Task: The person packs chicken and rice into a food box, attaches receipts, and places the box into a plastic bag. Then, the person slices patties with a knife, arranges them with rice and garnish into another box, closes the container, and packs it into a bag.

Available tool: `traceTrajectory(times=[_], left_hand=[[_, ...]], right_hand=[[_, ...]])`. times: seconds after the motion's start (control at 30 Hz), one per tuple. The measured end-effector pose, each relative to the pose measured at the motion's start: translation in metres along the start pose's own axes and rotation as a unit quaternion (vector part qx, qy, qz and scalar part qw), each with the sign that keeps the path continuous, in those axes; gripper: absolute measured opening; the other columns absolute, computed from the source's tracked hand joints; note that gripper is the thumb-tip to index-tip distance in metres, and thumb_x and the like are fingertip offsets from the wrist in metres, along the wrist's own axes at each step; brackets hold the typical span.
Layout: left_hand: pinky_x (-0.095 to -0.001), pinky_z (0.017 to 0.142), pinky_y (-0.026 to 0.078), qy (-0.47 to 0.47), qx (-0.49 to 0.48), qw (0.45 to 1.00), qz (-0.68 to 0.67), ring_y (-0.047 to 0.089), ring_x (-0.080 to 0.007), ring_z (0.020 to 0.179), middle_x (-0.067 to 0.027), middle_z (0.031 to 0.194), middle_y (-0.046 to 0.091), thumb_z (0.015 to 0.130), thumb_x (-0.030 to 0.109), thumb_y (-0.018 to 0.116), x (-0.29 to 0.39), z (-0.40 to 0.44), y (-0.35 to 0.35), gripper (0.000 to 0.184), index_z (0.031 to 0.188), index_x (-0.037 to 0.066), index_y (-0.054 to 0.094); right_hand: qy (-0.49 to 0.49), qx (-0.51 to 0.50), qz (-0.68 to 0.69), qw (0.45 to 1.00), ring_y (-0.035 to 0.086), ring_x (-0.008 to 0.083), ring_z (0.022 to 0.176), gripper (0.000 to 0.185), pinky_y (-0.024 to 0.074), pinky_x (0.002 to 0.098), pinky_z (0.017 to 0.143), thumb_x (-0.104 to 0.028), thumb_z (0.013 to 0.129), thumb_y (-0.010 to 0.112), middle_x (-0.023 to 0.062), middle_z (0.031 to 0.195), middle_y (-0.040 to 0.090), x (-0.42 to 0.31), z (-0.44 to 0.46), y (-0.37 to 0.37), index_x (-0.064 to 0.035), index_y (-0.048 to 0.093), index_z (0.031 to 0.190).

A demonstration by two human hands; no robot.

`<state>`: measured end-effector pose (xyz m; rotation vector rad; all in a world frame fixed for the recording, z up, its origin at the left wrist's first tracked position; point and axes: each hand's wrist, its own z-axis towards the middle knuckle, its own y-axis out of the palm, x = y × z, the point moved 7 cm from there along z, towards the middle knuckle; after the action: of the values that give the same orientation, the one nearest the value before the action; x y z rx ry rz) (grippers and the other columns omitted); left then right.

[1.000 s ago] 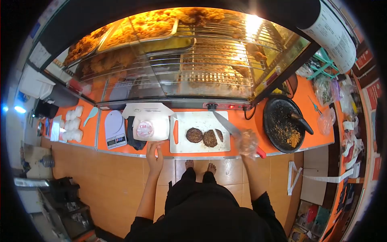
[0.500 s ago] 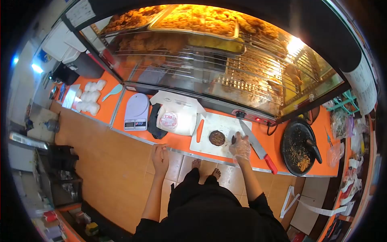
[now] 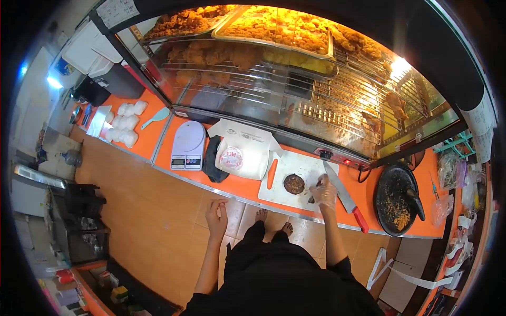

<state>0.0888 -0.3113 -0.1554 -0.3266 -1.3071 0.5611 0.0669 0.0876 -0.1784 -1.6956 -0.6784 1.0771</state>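
My right hand (image 3: 325, 194), in a clear plastic glove, is over the right part of a white cutting board (image 3: 274, 192). Its fingers are bent together around something small and dark that they mostly hide. Left of it on the board lies a round dark brown patty (image 3: 294, 184). A large knife (image 3: 343, 194) with a red handle lies just right of the hand, its blade over the board's edge. My left hand (image 3: 216, 217) is bare and hangs in front of the counter edge, fingers loosely curled and apart, holding nothing.
A white takeaway box (image 3: 255, 163) with a round wrapped item (image 3: 231, 158) stands left of the board, beside a kitchen scale (image 3: 188, 145). A black stone mortar (image 3: 387, 210) with its pestle (image 3: 415, 203) is at right. Behind stands a heated glass cabinet (image 3: 263, 113) of fried food.
The camera view has shifted, so the counter sits slightly right and lower. My right hand has lifted a little and drawn its fingers together; the left hand's fingers have loosened.
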Motion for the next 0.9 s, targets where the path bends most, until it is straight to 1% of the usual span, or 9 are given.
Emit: traceTrajectory(times=[0.1,0.2,0.3,0.37,0.47,0.57,0.7,0.8,0.9], left_hand=[[-0.034,0.072,0.047,-0.006,0.001,1.0,-0.005,0.06,-0.0258,0.082,-0.0126,0.088,0.062,0.089,0.0,0.05,0.003,0.002,-0.002,0.015,0.093,0.0,0.065],[-0.0329,0.072,0.047,-0.02,-0.004,1.0,-0.006,0.06,-0.0251,0.081,-0.0129,0.088,0.062,0.089,-0.001,0.05,0.003,0.005,0.0,0.017,0.095,0.0,0.065],[-0.0327,0.072,0.048,-0.023,-0.023,0.999,-0.015,0.06,-0.0243,0.082,-0.0129,0.087,0.062,0.089,0.0,0.05,0.002,0.007,0.007,0.018,0.096,0.0,0.066],[-0.0329,0.072,0.048,-0.03,-0.042,0.999,0.004,0.06,-0.0243,0.081,-0.013,0.087,0.061,0.09,0.002,0.05,0.003,0.01,0.012,0.017,0.096,0.001,0.066],[-0.0333,0.071,0.048,-0.016,-0.061,0.998,-0.014,0.059,-0.0242,0.08,-0.0129,0.087,0.06,0.089,0.003,0.05,0.016,0.01,0.023,0.017,0.098,0.001,0.065],[-0.0345,0.071,0.048,0.036,-0.134,0.99,-0.02,0.059,-0.0252,0.08,-0.0128,0.09,0.056,0.087,0.003,0.053,0.012,0.006,0.057,0.017,0.101,0.002,0.063],[-0.0362,0.071,0.048,0.065,-0.21,0.975,-0.007,0.058,-0.0262,0.079,-0.013,0.092,0.052,0.084,0.003,0.056,0.037,0.011,0.104,0.021,0.104,0.002,0.061],[-0.037,0.071,0.048,0.062,-0.248,0.967,0.011,0.058,-0.0277,0.078,-0.0132,0.092,0.051,0.082,0.003,0.057,0.039,0.014,0.131,0.022,0.104,0.003,0.06],[-0.0367,0.069,0.049,0.093,-0.229,0.968,0.035,0.057,-0.0295,0.08,-0.0146,0.094,0.05,0.081,0.004,0.057,0.046,0.014,0.136,0.022,0.103,0.002,0.06]], right_hand=[[0.081,-0.186,0.498,0.843,0.067,0.0231,0.059,0.028,0.0556,0.0346,0.054,-0.012,0.075,0.067,0.0166,0.077,0.066,-0.057,-0.016,-0.018,-0.0058,0.055,0.099],[-0.042,-0.242,0.552,0.797,0.064,0.0191,0.052,0.023,0.0529,0.0291,0.045,-0.008,0.081,0.062,0.0132,0.069,0.064,-0.138,-0.004,0.005,-0.0029,0.053,0.101],[-0.041,-0.269,0.441,0.855,0.069,0.0233,0.069,0.025,0.0553,0.0371,0.057,-0.018,0.083,0.063,0.0154,0.081,0.067,-0.177,-0.004,0.007,-0.0056,0.054,0.104],[-0.199,0.02,0.237,0.951,0.066,0.0267,0.09,0.038,0.0524,0.0471,0.074,-0.027,0.08,0.067,0.0158,0.096,0.065,-0.175,-0.005,-0.018,-0.0112,0.055,0.112],[-0.087,-0.036,0.155,0.984,0.06,0.0325,0.099,0.051,0.0458,0.0511,0.086,-0.033,0.075,0.071,0.0179,0.103,0.06,-0.124,-0.018,-0.022,-0.0152,0.055,0.119],[-0.172,0.045,-0.071,0.982,0.061,0.0329,0.092,0.056,0.0488,0.0449,0.083,-0.032,0.071,0.073,0.0171,0.099,0.059,-0.093,-0.033,-0.001,-0.0163,0.055,0.121],[-0.098,-0.014,-0.041,0.994,0.054,0.036,0.101,0.056,0.0485,0.045,0.081,-0.031,0.069,0.075,0.0174,0.111,0.054,-0.059,-0.029,0.017,-0.0142,0.056,0.119],[-0.056,0.056,0.095,0.992,0.059,0.0332,0.089,0.046,0.0495,0.0441,0.076,-0.032,0.072,0.074,0.0169,0.097,0.06,-0.022,-0.025,0.003,-0.0119,0.061,0.11],[0.104,-0.164,0.54,0.819,0.067,0.0307,0.078,0.038,0.0516,0.0404,0.078,-0.039,0.082,0.064,0.0187,0.08,0.069,0.015,-0.015,0.011,-0.0085,0.069,0.104]])
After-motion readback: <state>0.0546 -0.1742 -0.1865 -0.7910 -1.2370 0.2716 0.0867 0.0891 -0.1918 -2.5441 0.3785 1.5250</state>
